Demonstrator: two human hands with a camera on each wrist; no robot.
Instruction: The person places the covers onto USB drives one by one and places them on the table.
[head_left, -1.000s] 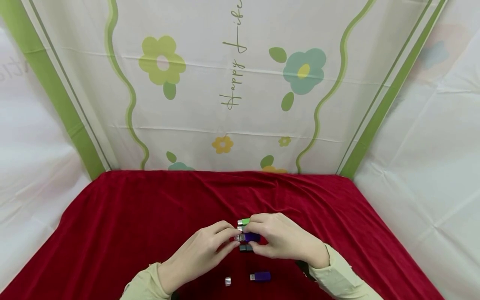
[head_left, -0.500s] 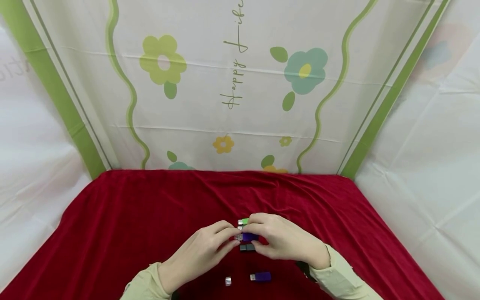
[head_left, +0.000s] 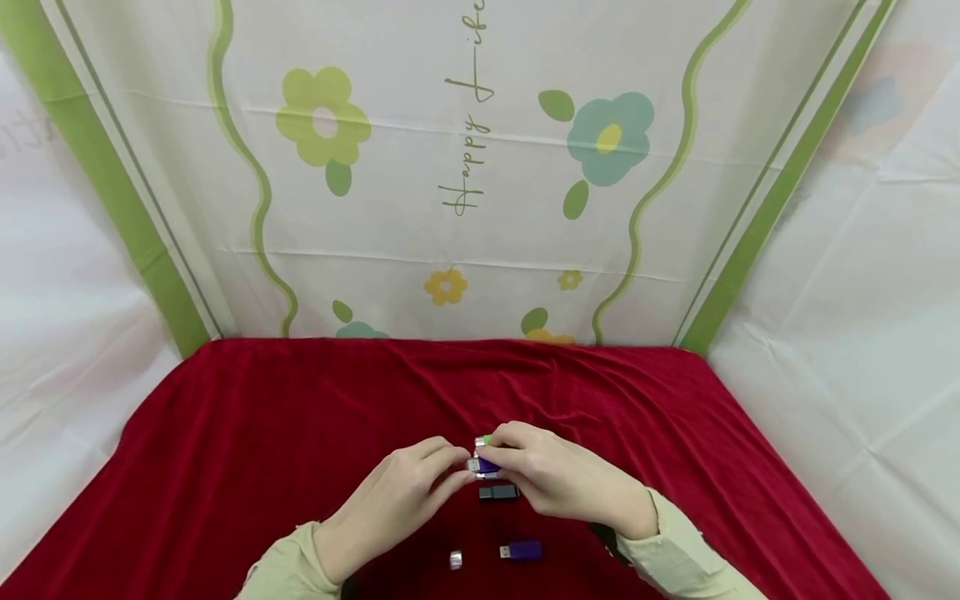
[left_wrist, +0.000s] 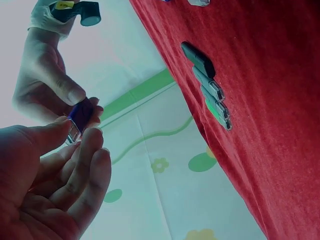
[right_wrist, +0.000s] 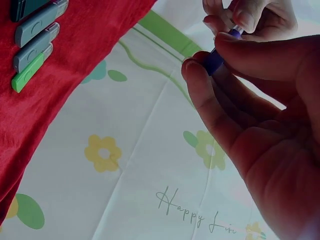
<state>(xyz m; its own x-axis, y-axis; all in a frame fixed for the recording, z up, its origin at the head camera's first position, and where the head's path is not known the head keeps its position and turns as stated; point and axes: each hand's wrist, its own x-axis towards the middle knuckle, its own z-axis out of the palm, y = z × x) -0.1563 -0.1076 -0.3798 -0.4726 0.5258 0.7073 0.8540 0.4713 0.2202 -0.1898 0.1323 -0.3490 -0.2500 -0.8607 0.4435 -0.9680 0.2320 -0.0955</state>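
Observation:
Between both hands, raised off the cloth, is a purple USB stick (left_wrist: 81, 114) with a silver-clear capped end. My right hand (head_left: 558, 475) pinches its purple body between thumb and fingers. My left hand (head_left: 397, 493) pinches the silver-clear end from the other side. Below them on the cloth lies a second purple USB stick (head_left: 521, 550), its metal plug bare. A small loose silver cap (head_left: 456, 559) sits to its left. A black USB stick (head_left: 498, 493), two grey sticks (right_wrist: 36, 30) and a green one (right_wrist: 28, 73) lie in a row, partly behind the right hand in the head view.
A red velvet cloth (head_left: 300, 417) covers the table. Behind it hangs a white curtain (head_left: 405, 192) with printed flowers, and white side walls (head_left: 840, 358) stand left and right. In the left wrist view more small items (left_wrist: 199, 2) show at the top edge.
The gap between the cap and the held stick's purple body has closed. Both hands have since lifted slightly with the stick, uncovering more of the black one. The loose cap and lower purple stick stay put.

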